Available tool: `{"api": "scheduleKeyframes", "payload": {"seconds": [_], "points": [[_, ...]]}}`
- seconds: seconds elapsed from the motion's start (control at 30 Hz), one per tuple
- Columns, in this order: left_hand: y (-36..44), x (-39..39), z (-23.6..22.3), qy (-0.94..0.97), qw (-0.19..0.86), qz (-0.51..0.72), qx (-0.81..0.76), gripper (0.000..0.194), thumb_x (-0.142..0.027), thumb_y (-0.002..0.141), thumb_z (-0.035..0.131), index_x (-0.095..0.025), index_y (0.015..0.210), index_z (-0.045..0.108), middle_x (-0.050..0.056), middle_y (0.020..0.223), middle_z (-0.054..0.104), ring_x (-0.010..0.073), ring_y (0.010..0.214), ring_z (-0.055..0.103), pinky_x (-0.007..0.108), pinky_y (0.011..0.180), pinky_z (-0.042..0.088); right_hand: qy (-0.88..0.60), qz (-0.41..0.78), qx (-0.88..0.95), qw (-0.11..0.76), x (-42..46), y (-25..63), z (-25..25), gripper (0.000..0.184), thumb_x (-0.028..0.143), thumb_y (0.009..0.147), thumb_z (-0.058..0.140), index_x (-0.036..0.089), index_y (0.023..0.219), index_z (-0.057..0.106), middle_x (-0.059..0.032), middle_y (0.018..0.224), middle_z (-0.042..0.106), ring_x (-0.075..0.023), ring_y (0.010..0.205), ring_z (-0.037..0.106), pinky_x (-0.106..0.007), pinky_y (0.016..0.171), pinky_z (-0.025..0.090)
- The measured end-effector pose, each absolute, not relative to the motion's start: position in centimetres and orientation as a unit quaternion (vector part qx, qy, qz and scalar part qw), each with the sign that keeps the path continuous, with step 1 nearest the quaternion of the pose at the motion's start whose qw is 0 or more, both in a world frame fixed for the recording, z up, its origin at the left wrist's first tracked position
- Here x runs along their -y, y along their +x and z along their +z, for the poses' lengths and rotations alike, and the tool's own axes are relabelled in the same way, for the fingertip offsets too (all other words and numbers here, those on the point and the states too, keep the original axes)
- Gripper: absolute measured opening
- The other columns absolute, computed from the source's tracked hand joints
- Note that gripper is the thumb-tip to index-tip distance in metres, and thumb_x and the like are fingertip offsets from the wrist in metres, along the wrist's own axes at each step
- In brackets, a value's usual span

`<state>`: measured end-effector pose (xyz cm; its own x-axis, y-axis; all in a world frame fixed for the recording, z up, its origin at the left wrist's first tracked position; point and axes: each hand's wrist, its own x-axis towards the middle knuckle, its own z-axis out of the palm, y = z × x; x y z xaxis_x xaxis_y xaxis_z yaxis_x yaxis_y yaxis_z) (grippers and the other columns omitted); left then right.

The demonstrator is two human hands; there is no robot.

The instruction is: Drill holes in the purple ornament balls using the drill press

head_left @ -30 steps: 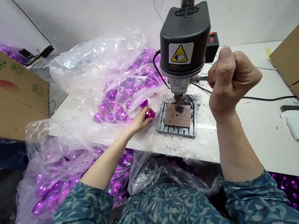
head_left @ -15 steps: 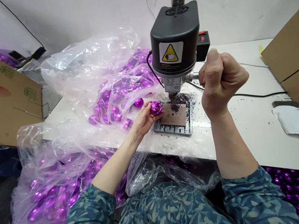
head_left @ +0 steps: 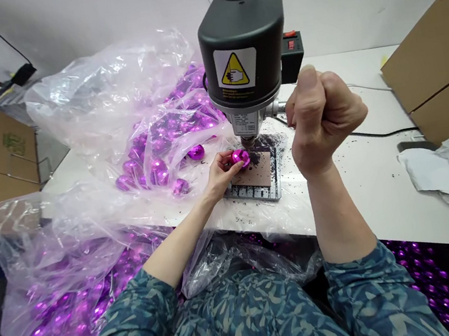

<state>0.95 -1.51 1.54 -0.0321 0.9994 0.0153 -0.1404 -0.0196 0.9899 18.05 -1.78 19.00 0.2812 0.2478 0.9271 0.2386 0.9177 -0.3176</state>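
My left hand [head_left: 223, 175] is closed on a shiny purple faceted ball [head_left: 240, 158], held by the fingertips over the base plate of a small bench drill press [head_left: 244, 44]. The drill's chuck [head_left: 248, 140] is just above and behind the ball; whether the bit touches it I cannot tell. Under the ball lies a square brown board [head_left: 256, 173] on the slotted metal base [head_left: 254, 193], sprinkled with dark shavings. My right hand [head_left: 322, 123] is a raised fist around the end of the drill's feed lever [head_left: 279, 108]; the grip itself is hidden inside the fingers.
Clear plastic bags of purple balls [head_left: 166, 126] cover the table's left side, and another bag [head_left: 71, 308] hangs off its front edge. Loose balls [head_left: 196, 152] lie near my left hand. Cardboard boxes [head_left: 439, 63] stand at both sides. White paper [head_left: 436, 173] lies at right.
My left hand has brought the ball rightward over the board, beneath the chuck. My right fist stays on the lever. The whole view has shifted slightly.
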Motion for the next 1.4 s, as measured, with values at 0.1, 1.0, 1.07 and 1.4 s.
{"api": "scheduleKeyframes", "payload": {"seconds": [0.1,1.0,1.07,1.4], "points": [[1.1,1.4,1.5,0.487,0.520,0.533,-0.456,0.069,-0.051,0.065,0.104,-0.021,0.116,0.067,0.007,0.112,0.080,0.0226,0.100,0.076,0.034,0.090,0.058,-0.200,0.000,0.588,0.784,1.7,17.9,19.0,0.062,0.052,0.109,0.058,0.023,0.065,0.026,0.0069,0.052,0.031,-0.0053,0.043,0.028,-0.032,0.046,0.025],[2.4,2.0,-1.0,0.636,0.365,0.506,-0.455,0.058,-0.052,0.087,0.094,-0.020,0.130,0.069,0.014,0.133,0.079,0.0297,0.127,0.075,0.046,0.114,0.059,-0.146,-0.045,0.605,0.782,1.9,17.9,18.3,0.054,0.031,0.109,0.058,0.020,0.066,0.028,0.0062,0.052,0.029,-0.0049,0.042,0.028,-0.031,0.043,0.020],[2.4,2.0,-1.0,0.633,0.370,0.511,-0.449,0.059,-0.053,0.086,0.094,-0.020,0.129,0.069,0.014,0.132,0.079,0.0299,0.127,0.076,0.046,0.114,0.059,-0.165,-0.052,0.601,0.780,2.1,17.9,18.0,0.056,0.034,0.109,0.057,0.021,0.064,0.026,0.0053,0.051,0.028,-0.0071,0.042,0.027,-0.033,0.043,0.021],[2.4,2.1,-0.6,0.631,0.373,0.518,-0.441,0.061,-0.059,0.085,0.094,-0.021,0.127,0.071,0.014,0.130,0.078,0.0290,0.124,0.075,0.045,0.112,0.059,-0.179,-0.136,0.599,0.769,1.9,18.0,15.2,0.054,0.028,0.109,0.049,0.025,0.067,0.015,0.0063,0.049,0.021,-0.0069,0.039,0.028,-0.030,0.040,0.028]]}}
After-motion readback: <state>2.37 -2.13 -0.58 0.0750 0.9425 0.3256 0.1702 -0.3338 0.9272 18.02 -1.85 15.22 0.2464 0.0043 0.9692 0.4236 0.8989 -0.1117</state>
